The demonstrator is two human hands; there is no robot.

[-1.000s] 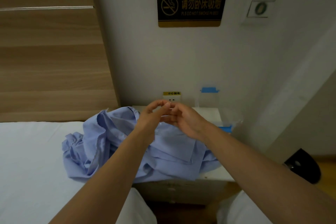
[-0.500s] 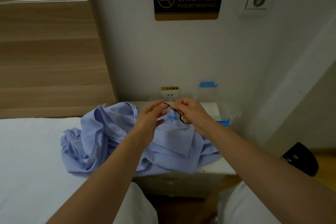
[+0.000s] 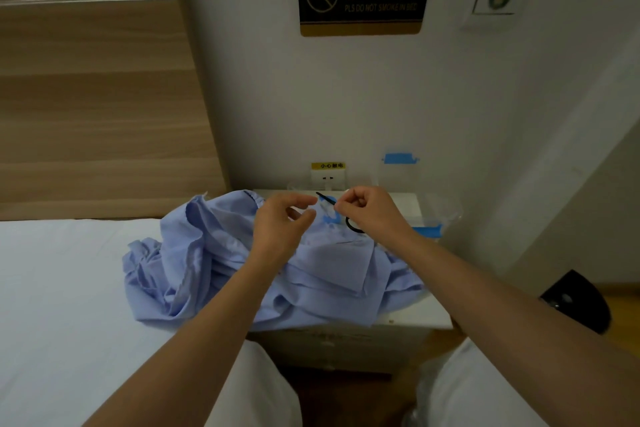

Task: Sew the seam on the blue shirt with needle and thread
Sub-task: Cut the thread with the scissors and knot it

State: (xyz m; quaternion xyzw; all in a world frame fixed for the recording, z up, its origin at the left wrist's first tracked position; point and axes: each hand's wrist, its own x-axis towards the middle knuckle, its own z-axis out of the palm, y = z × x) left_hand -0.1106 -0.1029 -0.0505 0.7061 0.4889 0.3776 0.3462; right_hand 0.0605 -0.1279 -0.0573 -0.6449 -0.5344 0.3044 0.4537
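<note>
Your shirt [image 3: 214, 253] lies crumpled at 6 o'clock from both hands, across bed [image 3: 52, 288] and tabletop [image 3: 405, 201]. I see no stitches, so sewing seems unstarted. Your left hand [image 3: 280, 222] has its fingers loosely apart and seemingly empty. At its 3 o'clock, your right hand [image 3: 372, 211] pinches black thread [image 3: 325, 199]. The needle is too fine to see.

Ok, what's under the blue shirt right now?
The blue shirt lies partly on the white bed sheet, partly on the white nightstand. Anything beneath its folds is covered and cannot be seen. Above it, the right hand pinches black thread.
</note>
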